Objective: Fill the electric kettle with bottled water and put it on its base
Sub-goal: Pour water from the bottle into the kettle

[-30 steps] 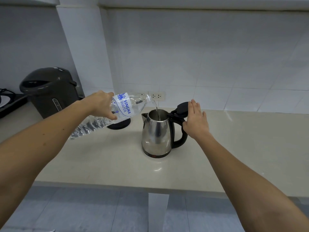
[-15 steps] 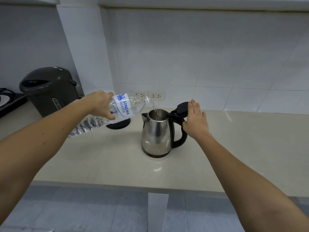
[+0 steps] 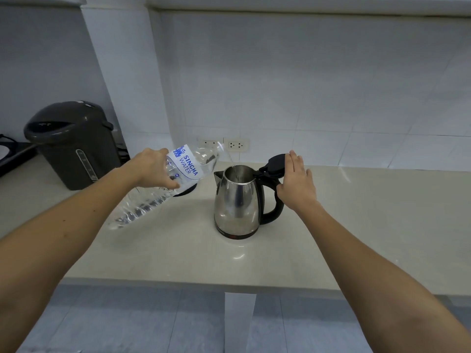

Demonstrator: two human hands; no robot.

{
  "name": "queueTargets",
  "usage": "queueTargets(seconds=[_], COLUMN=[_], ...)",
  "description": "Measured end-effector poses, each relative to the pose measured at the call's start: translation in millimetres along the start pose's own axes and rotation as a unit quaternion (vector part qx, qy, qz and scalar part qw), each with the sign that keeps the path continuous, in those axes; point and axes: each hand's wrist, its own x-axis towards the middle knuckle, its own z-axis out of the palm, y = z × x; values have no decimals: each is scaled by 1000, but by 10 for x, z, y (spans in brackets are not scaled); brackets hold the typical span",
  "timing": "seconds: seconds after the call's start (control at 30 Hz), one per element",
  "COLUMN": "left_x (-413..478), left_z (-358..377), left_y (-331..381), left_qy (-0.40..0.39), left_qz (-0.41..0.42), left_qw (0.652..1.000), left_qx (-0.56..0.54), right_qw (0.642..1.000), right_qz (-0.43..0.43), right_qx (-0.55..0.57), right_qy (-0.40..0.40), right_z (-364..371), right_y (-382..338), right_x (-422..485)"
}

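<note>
A steel electric kettle [image 3: 237, 200] with a black handle stands on the pale counter [image 3: 356, 225], its black lid [image 3: 274, 163] swung open. My left hand [image 3: 150, 168] grips a clear water bottle [image 3: 188, 164] with a blue and white label, tilted neck-first toward the kettle mouth. A thin stream of water falls from the neck into the kettle. My right hand [image 3: 295, 183] rests flat against the raised lid and the handle top, fingers straight. The black round kettle base [image 3: 187, 190] lies on the counter behind the bottle, mostly hidden.
A dark grey hot-water dispenser [image 3: 74, 146] stands at the back left, with a black stove edge [image 3: 12, 156] beside it. Two wall sockets [image 3: 238, 145] sit in the white tiled wall behind the kettle. The counter's front edge [image 3: 204, 285] runs across below the kettle.
The bottle has tipped slightly further, its neck a little higher over the kettle mouth. Water keeps pouring. My right hand stays on the lid.
</note>
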Motion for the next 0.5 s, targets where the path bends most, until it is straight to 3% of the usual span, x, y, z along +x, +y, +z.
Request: queueTargets(seconds=[0.23,0.37,0.5], left_x=[-230,-354,-452], left_z=[363,576,703], left_y=[118,296,550], left_qy=[49,77,98], left_qz=[-52,-64,-73], left_qw=[981,953,926], left_qx=[-183,-286,-358], right_qw=[999,992,988], right_qz=[-5,-19,-65], right_qx=[33,120,139], right_qy=[8,16,11], right_z=[-7,6,-31], right_y=[-31,20,181], right_x=[-25,-96,-116])
